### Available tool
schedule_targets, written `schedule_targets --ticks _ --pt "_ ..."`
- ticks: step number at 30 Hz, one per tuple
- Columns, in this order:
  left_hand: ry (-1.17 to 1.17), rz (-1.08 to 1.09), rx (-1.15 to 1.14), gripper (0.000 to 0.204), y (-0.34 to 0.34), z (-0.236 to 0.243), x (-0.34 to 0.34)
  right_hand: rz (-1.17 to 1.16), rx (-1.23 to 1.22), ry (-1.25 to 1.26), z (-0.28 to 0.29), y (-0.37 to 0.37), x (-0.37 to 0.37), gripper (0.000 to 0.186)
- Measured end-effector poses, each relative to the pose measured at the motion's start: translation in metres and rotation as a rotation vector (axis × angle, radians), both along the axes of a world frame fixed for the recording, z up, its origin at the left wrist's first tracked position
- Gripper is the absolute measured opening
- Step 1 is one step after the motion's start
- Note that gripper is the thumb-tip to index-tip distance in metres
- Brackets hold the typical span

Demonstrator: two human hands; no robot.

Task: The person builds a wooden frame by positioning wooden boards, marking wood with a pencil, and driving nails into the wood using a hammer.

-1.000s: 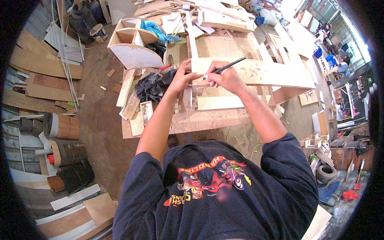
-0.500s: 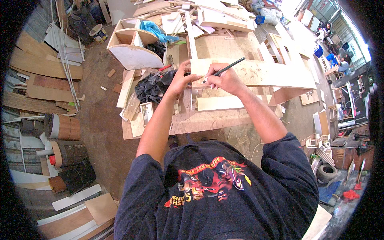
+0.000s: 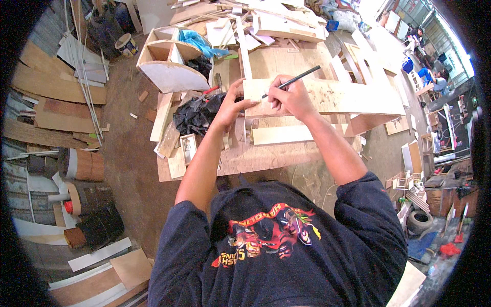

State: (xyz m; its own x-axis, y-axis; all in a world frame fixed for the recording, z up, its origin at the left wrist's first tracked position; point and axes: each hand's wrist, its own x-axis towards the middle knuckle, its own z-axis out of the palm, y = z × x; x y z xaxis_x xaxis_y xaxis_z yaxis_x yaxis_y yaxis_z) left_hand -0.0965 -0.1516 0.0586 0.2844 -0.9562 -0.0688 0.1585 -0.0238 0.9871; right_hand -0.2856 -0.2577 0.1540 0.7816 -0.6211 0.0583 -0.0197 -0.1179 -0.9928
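Note:
A long, pale wooden board [image 3: 353, 97] lies raised across the worktable, its left end in front of me. My left hand [image 3: 230, 109] grips that end, with the thumb on the top face and the fingers at the end edge. In my right hand [image 3: 291, 97] is a dark pencil [image 3: 303, 75], slanting up to the right. Its tip is at the board's surface, close to my left thumb; whether it touches I cannot tell. Below the board runs a narrower light strip of wood [image 3: 296, 132]. Crumpled black plastic [image 3: 197, 115] lies left of my left hand.
The plywood worktable [image 3: 240, 161] bears a white-sided curved shelf unit [image 3: 171, 74] with a blue bag [image 3: 197, 41] on it. Wood offcuts [image 3: 220, 33] pile up at the far side. Rolls of sheet material [image 3: 84, 163] lie on the left; a tyre [image 3: 419, 221] and distant people are at right.
My right hand and the pencil have shifted slightly up and to the right, so the tip is a little farther from my left thumb. My left hand stays at the board's end.

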Motion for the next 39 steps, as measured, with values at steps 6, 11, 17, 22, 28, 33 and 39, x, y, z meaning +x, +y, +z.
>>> schedule_targets --ticks 6,11,17,22,28,33,39 --pt "-0.043 -0.015 -0.026 0.092 -0.002 0.002 0.002 -0.067 0.063 0.008 -0.002 -0.017 0.027 0.006" --pt "0.001 -0.03 -0.015 0.092 -0.002 0.003 0.0 -0.073 -0.023 0.075 -0.004 -0.029 0.042 0.008" --pt "0.013 0.0 0.011 0.093 0.002 0.014 -0.004 -0.079 -0.039 0.107 -0.011 -0.03 0.047 0.009" --pt "-0.01 0.004 -0.012 0.085 -0.003 0.005 -0.001 -0.092 -0.063 0.1 -0.015 -0.031 0.048 0.009" --pt "0.01 -0.019 0.004 0.094 -0.002 0.002 0.002 -0.078 -0.093 0.108 -0.016 -0.031 0.051 0.008" --pt "0.042 -0.017 0.022 0.093 0.0 0.01 -0.002 -0.061 -0.122 0.129 -0.019 -0.034 0.051 0.008" --pt "0.041 -0.013 0.002 0.09 0.001 0.011 -0.001 -0.048 -0.094 0.104 -0.019 -0.033 0.054 0.007"
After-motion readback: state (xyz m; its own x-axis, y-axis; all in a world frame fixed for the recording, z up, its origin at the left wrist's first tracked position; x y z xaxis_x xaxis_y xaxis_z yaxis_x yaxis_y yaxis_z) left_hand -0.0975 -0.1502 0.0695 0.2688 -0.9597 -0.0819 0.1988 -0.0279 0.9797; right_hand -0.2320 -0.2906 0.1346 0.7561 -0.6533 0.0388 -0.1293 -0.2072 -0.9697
